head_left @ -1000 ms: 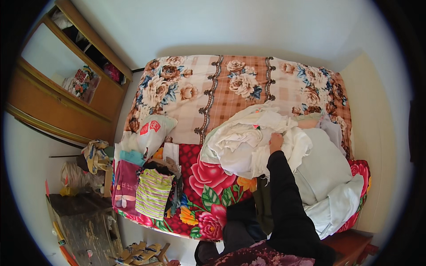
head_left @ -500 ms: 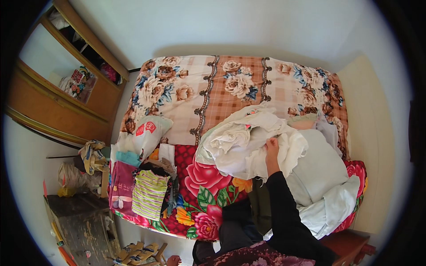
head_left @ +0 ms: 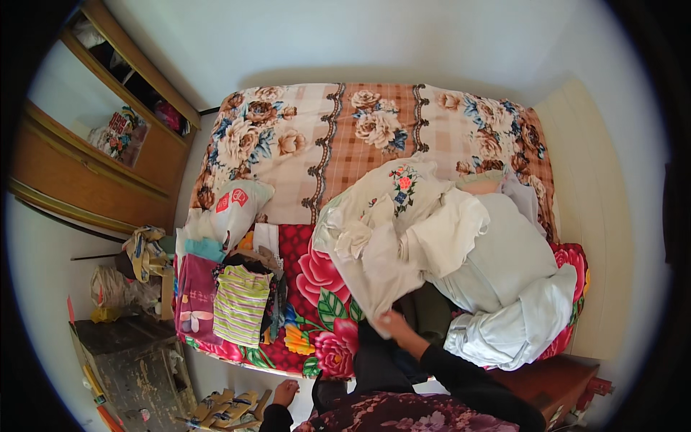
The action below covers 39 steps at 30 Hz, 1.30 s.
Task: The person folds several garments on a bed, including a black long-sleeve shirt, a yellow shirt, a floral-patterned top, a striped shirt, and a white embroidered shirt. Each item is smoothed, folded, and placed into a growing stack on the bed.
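Observation:
My right hand [head_left: 393, 325] is closed on the lower corner of a white garment [head_left: 392, 255] and pulls it toward me over the bed's near side. An embroidered flower spray in red and blue shows on the garment's upper part, and its cloth lies rumpled. Beside it, to the right, spreads a pale grey-green cloth [head_left: 497, 245] with a bunched near end. Low in the view, off the bed, my left hand [head_left: 286, 392] hangs with its fingers curled in and nothing visible in it.
On the bed's left lie folded clothes with a striped green top [head_left: 242, 306], a maroon cloth [head_left: 194, 299] and a white plastic bag [head_left: 237, 209]. A worn dark cabinet [head_left: 133, 367] stands at lower left, a wooden wardrobe [head_left: 86, 173] at far left, a reddish-brown box [head_left: 551, 385] at lower right.
My right hand has moved down and left, drawing the white garment's edge toward me. The garment is spread more, and its embroidery now shows. My left hand has come further into view.

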Each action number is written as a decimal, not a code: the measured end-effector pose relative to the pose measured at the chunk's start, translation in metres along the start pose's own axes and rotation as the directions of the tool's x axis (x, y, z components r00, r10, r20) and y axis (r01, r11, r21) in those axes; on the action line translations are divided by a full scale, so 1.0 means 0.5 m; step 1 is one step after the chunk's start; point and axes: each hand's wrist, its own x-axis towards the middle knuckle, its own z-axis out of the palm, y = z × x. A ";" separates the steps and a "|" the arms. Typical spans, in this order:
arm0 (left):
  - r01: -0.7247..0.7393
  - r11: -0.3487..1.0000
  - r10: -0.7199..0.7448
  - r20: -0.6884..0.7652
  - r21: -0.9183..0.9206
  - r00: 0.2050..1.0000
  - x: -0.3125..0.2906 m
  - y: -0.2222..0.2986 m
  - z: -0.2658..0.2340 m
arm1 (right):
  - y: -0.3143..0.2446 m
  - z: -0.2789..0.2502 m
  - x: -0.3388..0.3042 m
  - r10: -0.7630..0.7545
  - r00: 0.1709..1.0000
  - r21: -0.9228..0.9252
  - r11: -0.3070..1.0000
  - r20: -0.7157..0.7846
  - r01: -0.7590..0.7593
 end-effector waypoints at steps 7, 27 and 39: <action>-0.275 0.961 0.271 0.109 0.025 0.956 0.044 0.155 -0.028 | -0.110 0.112 -0.207 -0.186 0.922 -0.084 0.970 0.339 0.227; -0.365 0.829 0.532 0.394 -0.424 0.750 -0.207 0.508 -0.157 | -0.255 0.214 -0.457 -0.348 0.734 0.180 0.937 0.583 0.301; -0.588 0.744 0.644 0.574 -0.316 0.506 -0.296 0.710 -0.229 | -0.389 0.262 -0.348 -0.564 0.627 0.553 0.797 0.538 0.242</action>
